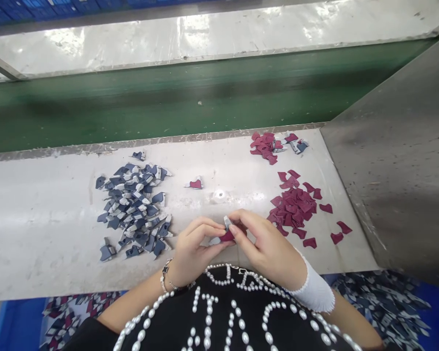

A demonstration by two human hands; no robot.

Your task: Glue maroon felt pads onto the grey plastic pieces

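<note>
Fingertips of L hand & R hand pinch 1 small maroon-&-grey pc b/w them, nearly closed, thumbs pressed on it; its pale nub sticks up b/w the 2 hands, over a scuffed, shiny table. To L, heaped chunky navy-&-grey pcs, matte & angular; to R, flat maroon pcs w/ curved edges. Farther: 1 lone 2-tone pc, a smaller maroon pile, then a smooth green strip.
</note>
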